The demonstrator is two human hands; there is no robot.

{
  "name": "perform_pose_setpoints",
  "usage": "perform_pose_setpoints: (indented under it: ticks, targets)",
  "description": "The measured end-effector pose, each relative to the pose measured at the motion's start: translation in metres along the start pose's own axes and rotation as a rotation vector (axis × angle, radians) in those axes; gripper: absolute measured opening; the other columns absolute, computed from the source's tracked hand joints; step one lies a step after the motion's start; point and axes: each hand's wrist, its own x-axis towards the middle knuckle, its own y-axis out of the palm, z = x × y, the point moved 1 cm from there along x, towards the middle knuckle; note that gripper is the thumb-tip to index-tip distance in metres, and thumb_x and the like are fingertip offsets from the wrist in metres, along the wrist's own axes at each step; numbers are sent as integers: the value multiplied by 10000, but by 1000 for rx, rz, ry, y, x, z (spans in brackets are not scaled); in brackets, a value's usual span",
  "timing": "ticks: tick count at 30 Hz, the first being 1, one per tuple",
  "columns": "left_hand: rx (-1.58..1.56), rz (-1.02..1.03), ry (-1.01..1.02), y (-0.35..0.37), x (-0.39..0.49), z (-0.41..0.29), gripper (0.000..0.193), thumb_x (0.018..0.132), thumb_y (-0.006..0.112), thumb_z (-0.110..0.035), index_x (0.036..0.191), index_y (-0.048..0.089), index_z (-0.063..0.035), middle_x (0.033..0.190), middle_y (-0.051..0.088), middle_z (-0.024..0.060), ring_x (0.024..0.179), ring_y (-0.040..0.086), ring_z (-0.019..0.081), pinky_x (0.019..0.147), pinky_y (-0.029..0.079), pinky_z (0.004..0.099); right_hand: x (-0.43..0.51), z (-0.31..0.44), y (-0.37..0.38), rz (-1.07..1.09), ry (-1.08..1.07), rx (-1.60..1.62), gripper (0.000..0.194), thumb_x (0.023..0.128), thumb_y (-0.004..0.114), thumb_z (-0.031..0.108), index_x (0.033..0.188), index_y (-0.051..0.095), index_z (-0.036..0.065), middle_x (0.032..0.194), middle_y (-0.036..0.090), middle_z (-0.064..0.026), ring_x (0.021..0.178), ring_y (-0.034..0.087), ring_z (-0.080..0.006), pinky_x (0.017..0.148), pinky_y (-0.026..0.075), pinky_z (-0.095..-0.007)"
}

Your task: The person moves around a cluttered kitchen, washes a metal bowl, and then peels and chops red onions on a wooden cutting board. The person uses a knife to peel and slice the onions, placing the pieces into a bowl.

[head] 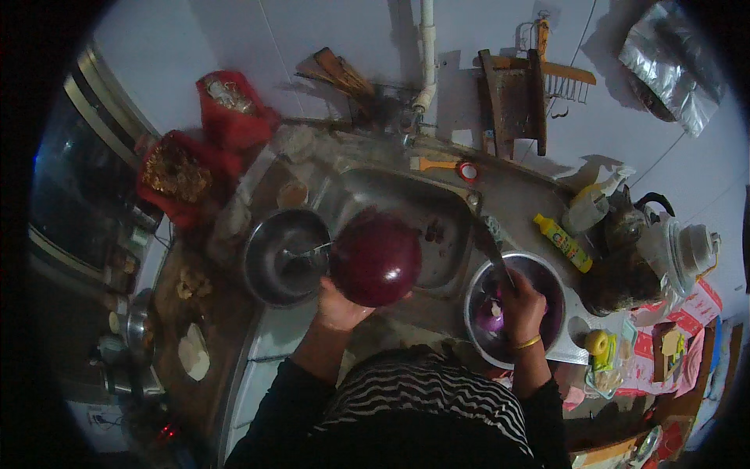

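Note:
In my left hand (345,302) rests a large, round, shiny dark purple thing (376,258), perhaps a vegetable or a bowl's underside; it stands over the near left part of the steel sink (451,234). My right hand (523,311) is closed around the handle of a knife (495,243), its dark blade pointing up and left over the sink's right edge. Below that hand is a metal basin (471,293) with purple pieces (489,315) in it. A metal bowl (258,281) with a shiny utensil across it stands left of the purple thing.
A yellow bottle (563,243) and a spray bottle (592,202) stand right of the sink. A brush (433,164) lies behind it, beneath a pipe (428,58). Red bags (176,176) are at the back left. A pale flat piece (193,353) lies on the left worktop.

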Motion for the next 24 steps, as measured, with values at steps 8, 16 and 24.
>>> perform_pose_setpoints:
  ticks: [8, 16, 24]
  targets:
    - [-167, -75, 31, 26, 18, 33, 1160, 572, 718, -743, 1476, 258, -180, 1475, 334, 146, 1310, 384, 414, 955, 415, 680, -13, -5, -5, 42, 121, 300, 243, 833, 672, 113, 1066, 678, 45, 716, 672, -127, 634, 663, -166, 583, 494, -303]
    - [-138, -10, -68, 44, 21, 40, 1215, 571, 647, -807, 1494, 213, -146, 1484, 320, 179, 1304, 367, 470, 1008, 409, 603, -24, 3, -13, 57, 142, 383, 255, 804, 686, 48, 1058, 667, 22, 731, 663, -79, 672, 598, -90, 605, 479, -272]
    - [-110, -135, -114, 53, 20, 48, 1200, 548, 653, -813, 1472, 272, -150, 1498, 305, 152, 1346, 327, 427, 1054, 356, 585, -30, 2, -10, 67, 173, 533, 238, 814, 661, 21, 1051, 672, 18, 732, 651, -32, 685, 573, -70, 614, 478, -259]
